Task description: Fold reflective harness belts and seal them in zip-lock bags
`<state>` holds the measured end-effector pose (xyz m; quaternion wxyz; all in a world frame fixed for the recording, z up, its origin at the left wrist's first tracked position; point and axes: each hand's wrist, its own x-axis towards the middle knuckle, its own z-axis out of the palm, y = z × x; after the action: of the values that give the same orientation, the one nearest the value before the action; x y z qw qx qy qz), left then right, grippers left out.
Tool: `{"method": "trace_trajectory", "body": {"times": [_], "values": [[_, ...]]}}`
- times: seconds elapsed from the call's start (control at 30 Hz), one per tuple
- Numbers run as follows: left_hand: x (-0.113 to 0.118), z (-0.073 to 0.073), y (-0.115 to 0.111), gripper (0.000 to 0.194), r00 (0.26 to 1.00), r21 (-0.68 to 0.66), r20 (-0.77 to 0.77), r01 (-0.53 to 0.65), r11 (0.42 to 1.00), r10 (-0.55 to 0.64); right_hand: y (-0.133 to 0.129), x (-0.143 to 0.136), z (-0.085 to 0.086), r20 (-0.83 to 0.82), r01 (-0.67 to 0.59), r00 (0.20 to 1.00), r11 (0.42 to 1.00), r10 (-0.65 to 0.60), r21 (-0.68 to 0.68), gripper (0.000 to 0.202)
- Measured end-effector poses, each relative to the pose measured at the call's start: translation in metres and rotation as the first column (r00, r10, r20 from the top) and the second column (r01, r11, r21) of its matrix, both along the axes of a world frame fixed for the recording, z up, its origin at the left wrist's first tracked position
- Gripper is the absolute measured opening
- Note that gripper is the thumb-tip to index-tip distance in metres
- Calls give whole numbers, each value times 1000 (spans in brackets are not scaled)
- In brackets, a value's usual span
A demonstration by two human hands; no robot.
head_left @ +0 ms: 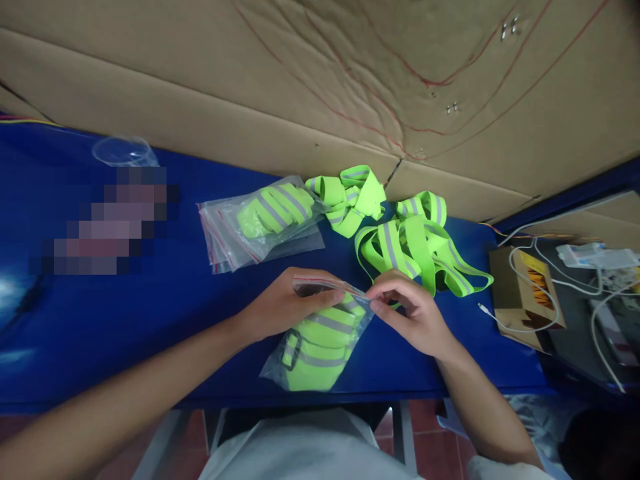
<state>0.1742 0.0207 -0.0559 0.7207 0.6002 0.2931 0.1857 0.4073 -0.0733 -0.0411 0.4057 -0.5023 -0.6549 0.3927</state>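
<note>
Between fingers (390,316), top edge of clear bag (316,337) (green strap (323,352) below).

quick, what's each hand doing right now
Left hand: closed, holding the plastic bag with the green strap inside.
Right hand: closed, pinching the same bag's top edge.

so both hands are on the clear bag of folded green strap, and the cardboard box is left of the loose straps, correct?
Not quite: the head view shows the cardboard box to the right of the loose straps. The rest holds.
</note>
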Motion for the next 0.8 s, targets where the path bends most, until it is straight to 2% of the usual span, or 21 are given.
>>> {"method": "trace_trajectory", "body": {"times": [0.13,0.27,0.4,0.6,0.8], "values": [[1,-2,1,33,999,2,16,28,1000,-28,1,2,2,57,-95,994,995,97,-24,12],[0,-4,3,32,997,-32,35,72,997,-71,1,4,2,150,-187,971,982,187,-11,30],[0,-6,3,33,995,-89,23,99,991,-98,-1,6,2,208,-230,950,973,231,-32,36],[-2,-8,4,37,989,-258,39,149,955,-144,-4,8,5,219,-274,935,960,280,-59,31],[-4,-6,5,37,983,-335,45,182,924,-177,-3,6,10,205,-341,919,940,336,-13,11]]}}
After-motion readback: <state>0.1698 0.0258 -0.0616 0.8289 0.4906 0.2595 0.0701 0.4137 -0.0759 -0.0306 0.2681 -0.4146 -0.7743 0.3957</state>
